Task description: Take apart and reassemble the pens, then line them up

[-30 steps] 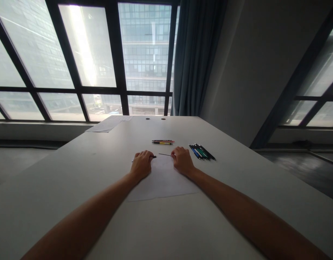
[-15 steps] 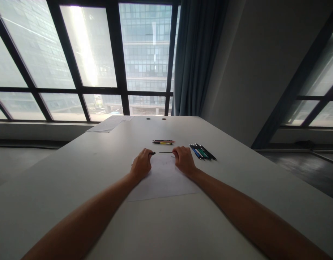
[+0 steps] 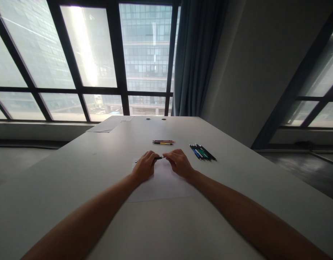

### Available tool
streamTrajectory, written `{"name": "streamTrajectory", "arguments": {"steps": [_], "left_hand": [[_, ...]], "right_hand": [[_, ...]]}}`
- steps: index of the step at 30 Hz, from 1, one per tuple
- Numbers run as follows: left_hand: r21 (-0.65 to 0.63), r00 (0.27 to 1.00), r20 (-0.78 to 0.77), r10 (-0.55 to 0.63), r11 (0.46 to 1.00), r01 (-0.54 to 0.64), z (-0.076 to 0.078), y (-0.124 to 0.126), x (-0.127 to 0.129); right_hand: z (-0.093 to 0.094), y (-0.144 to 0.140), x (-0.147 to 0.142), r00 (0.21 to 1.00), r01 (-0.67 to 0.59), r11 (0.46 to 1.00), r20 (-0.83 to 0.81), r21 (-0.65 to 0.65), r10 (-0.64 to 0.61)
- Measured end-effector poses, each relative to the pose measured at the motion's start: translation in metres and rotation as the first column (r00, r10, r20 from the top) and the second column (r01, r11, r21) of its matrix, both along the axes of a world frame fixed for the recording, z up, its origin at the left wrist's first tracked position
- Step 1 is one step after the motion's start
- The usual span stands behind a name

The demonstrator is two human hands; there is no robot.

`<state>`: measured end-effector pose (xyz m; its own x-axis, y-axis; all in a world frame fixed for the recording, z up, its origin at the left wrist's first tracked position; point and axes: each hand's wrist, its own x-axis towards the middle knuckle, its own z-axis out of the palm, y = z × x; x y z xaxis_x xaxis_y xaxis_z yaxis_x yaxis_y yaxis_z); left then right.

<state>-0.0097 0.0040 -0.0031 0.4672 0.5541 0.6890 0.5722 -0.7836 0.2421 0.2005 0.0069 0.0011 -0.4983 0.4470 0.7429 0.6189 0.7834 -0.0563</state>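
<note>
My two arms are bare from the elbow down; no sleeve reaches into view. My left hand (image 3: 144, 168) and my right hand (image 3: 179, 164) wear no glove. I see no ring, watch or bracelet on them.

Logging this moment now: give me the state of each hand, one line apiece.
Left hand: closed on the pen.
Right hand: fingers curled at the pen's other end; whether its grip is closed cannot be told.
</note>
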Motion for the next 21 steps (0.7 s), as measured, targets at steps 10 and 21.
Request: {"name": "streamTrajectory", "arguments": {"steps": [10,21], "left_hand": [[-0.093,0.96,0.224,0.167,0.984,-0.149,-0.004,0.003,-0.001],[-0.04,0.971,0.097,0.218,0.976,-0.215,0.0,-0.002,0.0]], "right_hand": [[-0.007,0.017,0.018,0.878,0.479,0.862,0.089,-0.168,-0.471],[-0.005,0.016,0.012,0.917,0.399,0.902,0.073,-0.166,-0.392]]}}
